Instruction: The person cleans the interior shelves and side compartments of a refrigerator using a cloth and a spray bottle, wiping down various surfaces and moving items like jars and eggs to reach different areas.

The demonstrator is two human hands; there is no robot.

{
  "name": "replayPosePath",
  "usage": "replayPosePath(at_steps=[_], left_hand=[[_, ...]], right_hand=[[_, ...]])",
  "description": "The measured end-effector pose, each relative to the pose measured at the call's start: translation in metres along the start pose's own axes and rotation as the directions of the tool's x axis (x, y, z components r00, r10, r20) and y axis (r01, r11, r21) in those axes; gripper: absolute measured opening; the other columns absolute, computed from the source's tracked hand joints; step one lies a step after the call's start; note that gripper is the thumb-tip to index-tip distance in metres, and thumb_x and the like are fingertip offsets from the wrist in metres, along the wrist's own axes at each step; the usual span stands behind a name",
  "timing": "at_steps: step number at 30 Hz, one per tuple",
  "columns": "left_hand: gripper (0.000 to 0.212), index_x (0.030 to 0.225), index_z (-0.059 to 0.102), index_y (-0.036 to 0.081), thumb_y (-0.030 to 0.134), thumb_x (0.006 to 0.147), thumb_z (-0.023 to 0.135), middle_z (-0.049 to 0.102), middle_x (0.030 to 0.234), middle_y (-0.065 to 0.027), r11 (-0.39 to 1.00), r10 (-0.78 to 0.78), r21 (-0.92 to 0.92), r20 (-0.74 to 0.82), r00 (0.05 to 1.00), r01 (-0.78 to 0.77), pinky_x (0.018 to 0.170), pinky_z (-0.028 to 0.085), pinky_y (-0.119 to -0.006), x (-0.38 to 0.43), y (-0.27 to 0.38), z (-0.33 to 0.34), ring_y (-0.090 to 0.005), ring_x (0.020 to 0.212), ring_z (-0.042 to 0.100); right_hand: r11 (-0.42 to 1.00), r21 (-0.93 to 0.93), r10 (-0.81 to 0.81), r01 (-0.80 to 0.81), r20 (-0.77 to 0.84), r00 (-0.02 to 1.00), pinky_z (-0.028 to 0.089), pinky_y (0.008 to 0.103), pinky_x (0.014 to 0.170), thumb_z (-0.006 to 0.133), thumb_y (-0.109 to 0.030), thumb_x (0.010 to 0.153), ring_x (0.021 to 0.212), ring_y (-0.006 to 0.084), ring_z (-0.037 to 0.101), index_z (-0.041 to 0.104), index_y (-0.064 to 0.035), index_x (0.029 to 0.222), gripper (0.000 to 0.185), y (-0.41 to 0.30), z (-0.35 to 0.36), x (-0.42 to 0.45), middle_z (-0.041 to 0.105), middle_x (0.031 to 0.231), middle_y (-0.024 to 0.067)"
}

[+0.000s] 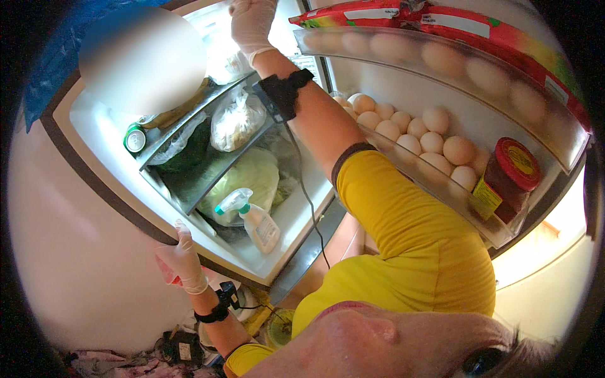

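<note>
My left hand [185,264], in a thin translucent glove, is at the outer edge of the open refrigerator [111,201]. It holds a pink-red piece of soft material [168,265], mostly hidden behind the fingers. My right hand [254,21], gloved too, reaches up into the bright upper part of the refrigerator. Its fingertips are cut off by the picture's top edge, so what they touch is unclear. A white spray bottle [262,229] with a green-and-clear trigger head stands on the refrigerator floor, in front of a pale green bagged bundle [257,172].
Dark-edged shelves [227,177] carry a knotted plastic bag [237,123] and a green can [135,138]. Door racks hold several eggs [431,142], a red-lidded jar [513,172] and red packets [456,28]. A cable [307,198] hangs from my right wrist device. A blurred oval hides the upper left.
</note>
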State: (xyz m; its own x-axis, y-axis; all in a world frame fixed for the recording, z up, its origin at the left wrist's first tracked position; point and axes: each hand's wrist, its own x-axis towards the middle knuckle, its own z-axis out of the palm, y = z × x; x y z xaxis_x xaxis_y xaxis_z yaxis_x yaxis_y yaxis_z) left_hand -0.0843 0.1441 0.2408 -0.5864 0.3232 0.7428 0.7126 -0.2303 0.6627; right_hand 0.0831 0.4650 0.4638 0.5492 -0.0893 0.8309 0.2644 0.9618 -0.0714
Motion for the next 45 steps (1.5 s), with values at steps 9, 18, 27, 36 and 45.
replayPosePath(at_steps=[9,18,27,36,45], left_hand=[[0.047,0.125,0.049,-0.008,0.003,0.083,0.065,0.059,0.119,-0.0173,0.997,0.074,0.023,-0.011,0.997,-0.074,0.098,0.044,-0.036,-0.001,-0.003,0.014,-0.0255,0.105,0.058],[0.028,0.106,0.06,-0.013,0.001,0.083,0.063,0.066,0.104,-0.014,0.999,0.02,0.042,0.005,1.0,-0.02,0.09,0.049,-0.034,0.002,0.005,0.009,-0.0215,0.092,0.062],[0.049,0.128,0.049,-0.012,0.0,0.082,0.063,0.06,0.121,-0.0201,0.98,0.149,0.141,-0.026,0.988,-0.144,0.099,0.045,-0.035,0.002,-0.016,0.005,-0.0275,0.107,0.06],[0.058,0.136,0.041,-0.011,-0.004,0.081,0.061,0.058,0.125,-0.0209,0.952,0.305,-0.01,-0.06,0.951,-0.306,0.1,0.044,-0.035,0.007,-0.034,0.017,-0.0292,0.109,0.059],[0.07,0.143,0.033,-0.009,-0.003,0.078,0.06,0.048,0.134,-0.0181,0.96,0.12,-0.262,0.048,0.992,-0.103,0.103,0.04,-0.032,0.003,-0.082,0.009,-0.0245,0.118,0.05]], right_hand=[[0.999,-0.006,0.043,-0.043,-0.043,0.998,0.021,0.0432,0.117,0.043,-0.014,0.095,0.143,0.0394,0.026,0.042,0.004,0.141,0.05,0.047,0.007,-0.012,0.037,0.15,0.0209],[0.976,-0.219,0.011,-0.012,-0.005,1.0,0.033,0.0438,0.108,0.044,-0.014,0.096,0.126,0.0414,0.043,0.049,0.0041,0.133,0.042,0.08,-0.004,-0.011,0.049,0.136,0.0239],[0.878,-0.388,-0.267,0.28,0.09,0.96,0.025,0.044,0.116,0.043,-0.02,0.099,0.135,0.0342,0.04,0.053,-0.0014,0.133,0.04,-0.004,0.0,-0.017,0.05,0.139,0.0176],[0.911,0.21,0.369,-0.356,-0.027,0.929,0.044,0.0452,0.096,0.043,-0.017,0.096,0.109,0.0418,0.056,0.058,0.0027,0.111,0.029,0.031,-0.037,-0.013,0.06,0.114,0.0265],[0.913,0.348,-0.212,0.211,-0.035,0.977,0.045,0.029,0.085,0.045,-0.013,0.101,0.098,0.0146,0.053,0.057,-0.0034,0.128,0.031,-0.012,-0.015,-0.01,0.058,0.127,0.0071]])
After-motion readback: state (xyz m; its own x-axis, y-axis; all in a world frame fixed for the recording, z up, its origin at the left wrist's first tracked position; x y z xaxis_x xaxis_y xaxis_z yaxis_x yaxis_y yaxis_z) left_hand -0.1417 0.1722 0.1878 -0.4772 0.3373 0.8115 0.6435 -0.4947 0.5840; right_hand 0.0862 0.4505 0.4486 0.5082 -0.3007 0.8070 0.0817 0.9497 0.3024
